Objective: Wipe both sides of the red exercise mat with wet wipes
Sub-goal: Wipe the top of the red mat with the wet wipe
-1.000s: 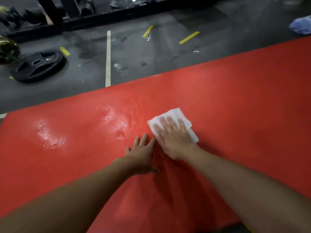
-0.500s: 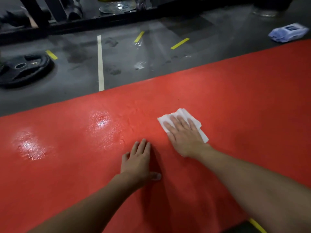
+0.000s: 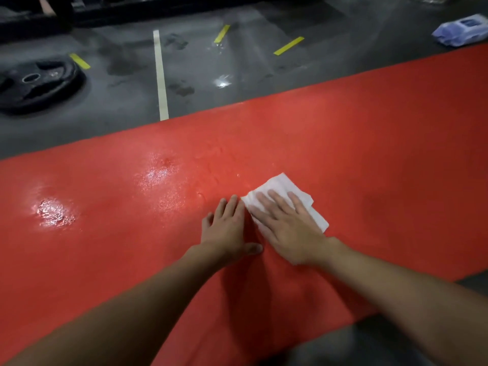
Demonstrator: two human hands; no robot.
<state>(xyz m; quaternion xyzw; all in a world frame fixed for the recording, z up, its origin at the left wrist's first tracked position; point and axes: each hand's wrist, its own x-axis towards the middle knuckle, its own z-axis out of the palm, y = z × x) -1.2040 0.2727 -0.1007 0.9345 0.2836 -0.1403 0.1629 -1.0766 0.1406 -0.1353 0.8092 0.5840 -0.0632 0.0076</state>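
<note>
The red exercise mat (image 3: 369,143) lies flat on the floor and fills most of the view, with shiny wet patches on its left part. A folded white wet wipe (image 3: 284,190) rests on the mat near the middle. My right hand (image 3: 287,228) presses flat on the wipe with straight fingers. My left hand (image 3: 227,228) lies flat on the bare mat just left of the wipe, fingers straight and together.
A pack of wet wipes (image 3: 460,31) lies on the grey floor beyond the mat's far right edge. A black weight plate (image 3: 39,83) sits on the floor at the far left. White and yellow floor lines run past the mat.
My right hand has slid the wipe to the right and then a little back toward me. My left hand followed rightward on the mat. The view shifted right, so the wipes pack came into sight.
</note>
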